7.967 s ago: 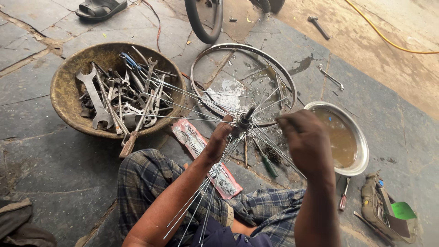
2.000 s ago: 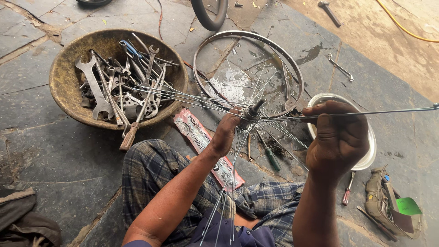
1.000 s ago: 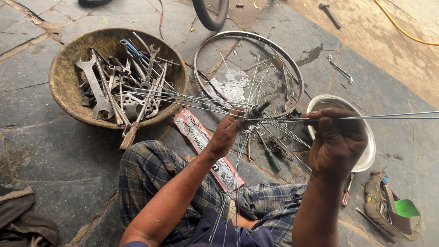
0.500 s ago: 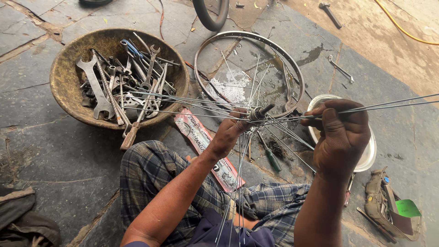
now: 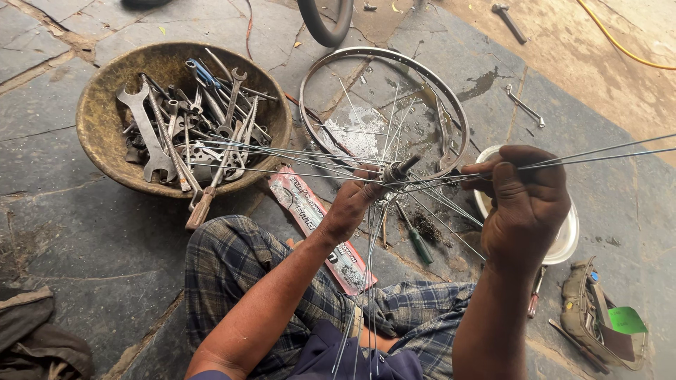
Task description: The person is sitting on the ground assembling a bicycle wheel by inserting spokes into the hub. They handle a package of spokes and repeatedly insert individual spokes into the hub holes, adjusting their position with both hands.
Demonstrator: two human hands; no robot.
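Note:
My left hand (image 5: 350,204) grips a small metal wheel hub (image 5: 396,171) with thin steel spokes (image 5: 282,156) fanning out from it to the left, down and right. My right hand (image 5: 522,200) is closed on a bundle of those spokes (image 5: 598,151) that runs out to the right. A bare metal bicycle rim (image 5: 451,105) lies flat on the stone floor just behind the hub. My legs in checked cloth are below the hub.
A rusty round pan (image 5: 98,134) full of spanners and tools sits at the left. A white bowl (image 5: 567,239) lies under my right hand. A green-handled screwdriver (image 5: 420,246), a red packet (image 5: 310,211), a loose spanner (image 5: 524,107), a tyre (image 5: 325,21) and a small bag (image 5: 598,317) lie around.
My right hand has gathered the spokes on the right and shifted slightly along them. My left hand stays on the hub. The view has barely moved.

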